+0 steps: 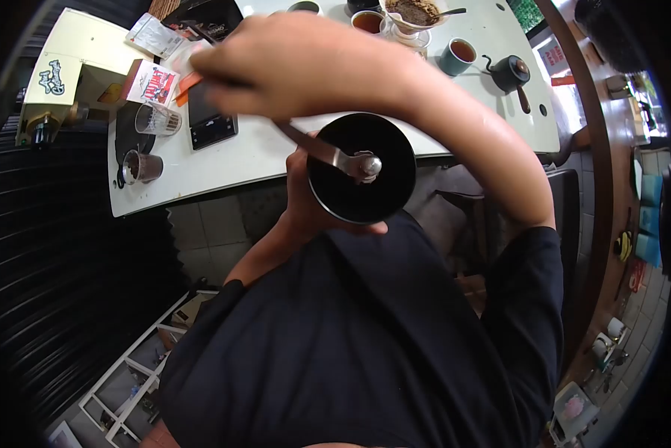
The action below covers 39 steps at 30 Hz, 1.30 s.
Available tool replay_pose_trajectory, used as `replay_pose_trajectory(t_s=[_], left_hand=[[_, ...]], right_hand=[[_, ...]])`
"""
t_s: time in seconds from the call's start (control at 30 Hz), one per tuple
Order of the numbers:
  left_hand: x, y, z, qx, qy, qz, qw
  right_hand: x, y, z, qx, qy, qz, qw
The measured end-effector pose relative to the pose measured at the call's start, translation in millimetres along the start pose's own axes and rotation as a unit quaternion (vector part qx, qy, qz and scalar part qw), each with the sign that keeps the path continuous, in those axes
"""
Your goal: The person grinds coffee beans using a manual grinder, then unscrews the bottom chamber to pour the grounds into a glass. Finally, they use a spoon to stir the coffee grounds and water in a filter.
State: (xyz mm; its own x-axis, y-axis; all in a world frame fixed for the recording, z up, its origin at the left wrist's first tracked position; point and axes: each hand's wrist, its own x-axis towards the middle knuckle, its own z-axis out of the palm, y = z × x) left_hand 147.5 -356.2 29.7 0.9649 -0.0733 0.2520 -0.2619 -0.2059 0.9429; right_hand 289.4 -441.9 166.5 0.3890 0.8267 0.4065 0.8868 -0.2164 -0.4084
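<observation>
Held in front of my dark shirt is a hand coffee grinder (361,201) with a wide black round top, seen from above. My left hand (303,193) wraps round its body, the thumb showing below the rim. A metal crank (317,147) runs from the grinder's central nut up and left to my right hand (275,66). That hand is closed over the crank's outer end, slightly blurred, and hides the knob. Beneath it on the table lies a black scale (214,133), partly covered by the hand.
The white table (193,179) bears a clear glass (158,119), a jar of dark contents (145,167), a printed box (148,82) and a white pouch (154,36). Farther back stand a dripper with coffee grounds (414,12), a filled cup (458,56) and a black kettle (508,73).
</observation>
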Motion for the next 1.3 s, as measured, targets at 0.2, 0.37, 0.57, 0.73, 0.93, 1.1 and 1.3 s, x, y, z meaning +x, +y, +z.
replay_pose_trajectory(t_s=[0.2, 0.37, 0.57, 0.73, 0.93, 1.1, 1.3], left_hand=[[-4, 19, -7, -0.054, 0.086, 0.021, 0.995], [-3, 42, -20, 0.133, 0.164, 0.026, 0.977], [10, 41, -23, 0.359, 0.109, 0.176, 0.91], [11, 41, -10, 0.369, 0.11, 0.177, 0.906], [20, 41, -2, 0.368, 0.113, 0.204, 0.9], [25, 33, -8, 0.372, 0.128, 0.248, 0.885], [38, 27, -2, 0.353, 0.118, 0.287, 0.883]], right_hand=[[-40, 46, -34, 0.146, -0.04, 0.17, 0.974], [-100, 51, -2, 0.112, 0.193, 0.098, 0.97], [-136, 41, 13, 0.171, 0.196, 0.176, 0.949], [-161, 35, 16, 0.218, 0.224, 0.25, 0.917], [-190, 30, 13, 0.228, 0.266, 0.282, 0.893], [-202, 11, 7, 0.246, 0.271, 0.309, 0.878], [-216, 6, 0, 0.137, 0.318, 0.264, 0.9]])
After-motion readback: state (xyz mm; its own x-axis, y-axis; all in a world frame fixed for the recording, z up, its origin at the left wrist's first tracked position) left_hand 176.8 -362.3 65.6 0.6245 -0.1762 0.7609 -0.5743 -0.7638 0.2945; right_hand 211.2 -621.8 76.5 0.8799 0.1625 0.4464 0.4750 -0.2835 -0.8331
